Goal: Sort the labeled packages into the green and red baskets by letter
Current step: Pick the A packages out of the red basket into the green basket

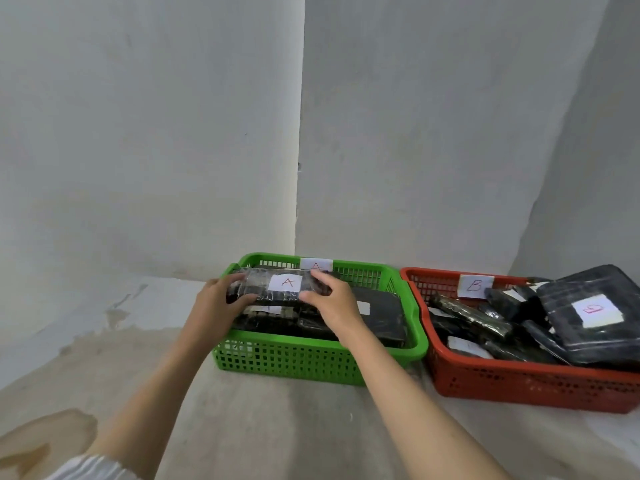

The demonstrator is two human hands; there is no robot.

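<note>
A black wrapped package [263,289] with a white label marked A is held over the green basket [311,362]. My left hand [216,301] grips its left end and my right hand [332,299] grips its right end. Beneath it in the green basket lie other black packages [377,317]. The green basket's far rim carries a white tag marked A [317,264]. To the right stands the red basket [519,379] with a tag marked B [475,286], filled with several black packages; the top one [592,313] shows a white label.
Both baskets sit on a pale concrete floor [263,427] in a wall corner. Brown stains mark the floor at the lower left. A white sleeve edge [90,467] shows at the bottom left.
</note>
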